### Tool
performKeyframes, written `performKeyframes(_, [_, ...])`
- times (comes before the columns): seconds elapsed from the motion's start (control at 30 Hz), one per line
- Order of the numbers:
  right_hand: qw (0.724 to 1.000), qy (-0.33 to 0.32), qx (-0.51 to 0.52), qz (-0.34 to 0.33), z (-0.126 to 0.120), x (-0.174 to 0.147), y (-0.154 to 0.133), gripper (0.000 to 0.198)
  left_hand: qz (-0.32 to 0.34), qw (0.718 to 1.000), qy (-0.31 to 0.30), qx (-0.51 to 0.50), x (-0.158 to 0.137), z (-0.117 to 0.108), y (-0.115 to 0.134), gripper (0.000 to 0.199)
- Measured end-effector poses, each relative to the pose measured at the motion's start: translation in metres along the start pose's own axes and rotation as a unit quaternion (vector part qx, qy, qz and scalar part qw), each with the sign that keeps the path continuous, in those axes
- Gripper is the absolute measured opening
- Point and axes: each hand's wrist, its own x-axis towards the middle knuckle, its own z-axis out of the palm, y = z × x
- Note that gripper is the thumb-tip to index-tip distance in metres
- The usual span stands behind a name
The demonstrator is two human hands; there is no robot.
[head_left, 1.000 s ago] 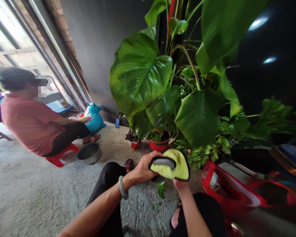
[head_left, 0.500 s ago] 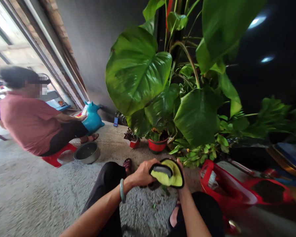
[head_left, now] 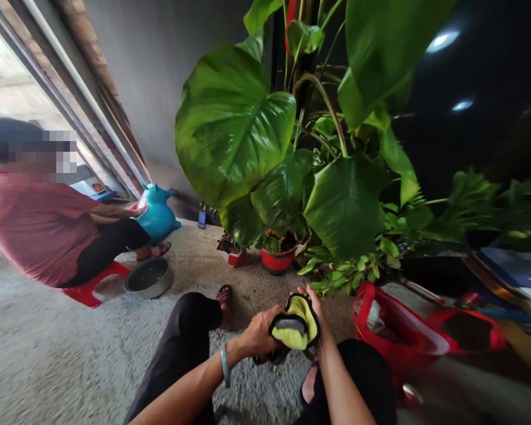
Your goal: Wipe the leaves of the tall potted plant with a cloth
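Note:
In front of my knees, both hands grip a folded yellow-green and grey cloth with black edging (head_left: pixel 297 332). My left hand (head_left: pixel 260 332), with a pale bangle at the wrist, has its fingers wrapped round the left side of the cloth. From the right, my right hand (head_left: pixel 317 313) presses on the cloth's other edge, its fingertips pointing up and partly hidden behind it. Something dark shows just below the cloth and my left hand; I cannot make out what it is.
A large-leaved plant (head_left: pixel 243 127) stands ahead, with a red pot (head_left: pixel 278 261) below it. To the right lies a red bag (head_left: pixel 398 336). On the left, a person in a pink shirt (head_left: pixel 39 227) sits by a grey basin (head_left: pixel 149 277) and a blue animal toy (head_left: pixel 157 213).
My hands and the cloth have tilted and come slightly lower, and the cloth looks more folded. My right hand's fingers show more. The view has turned a little to the right.

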Motion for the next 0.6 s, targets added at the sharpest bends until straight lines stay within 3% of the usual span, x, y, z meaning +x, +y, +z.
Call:
performKeyframes(0.13, [0.998, 0.043, -0.035, 0.008, 0.002, 0.003, -0.001, 0.039, -0.018, 0.999, -0.027, -0.009, -0.004, -0.015, -0.002, 0.045])
performKeyframes(0.27, [0.996, 0.057, -0.062, -0.022, 0.007, 0.002, 0.001, 0.037, -0.014, 0.997, 0.023, -0.071, 0.001, -0.022, -0.003, 0.044])
performKeyframes(0.37, [0.993, 0.067, -0.086, -0.051, 0.008, -0.001, 0.004, 0.024, -0.028, 0.981, 0.094, -0.166, 0.004, -0.018, -0.007, 0.043])
performKeyframes(0.5, [0.987, 0.098, -0.123, -0.044, 0.005, -0.005, 0.011, 0.019, -0.084, 0.923, 0.233, -0.294, 0.006, -0.023, 0.003, 0.041])
performKeyframes(0.6, [0.984, 0.116, -0.134, -0.011, 0.003, -0.011, 0.013, 0.022, -0.021, 0.901, 0.320, -0.292, 0.005, -0.049, 0.032, 0.045])
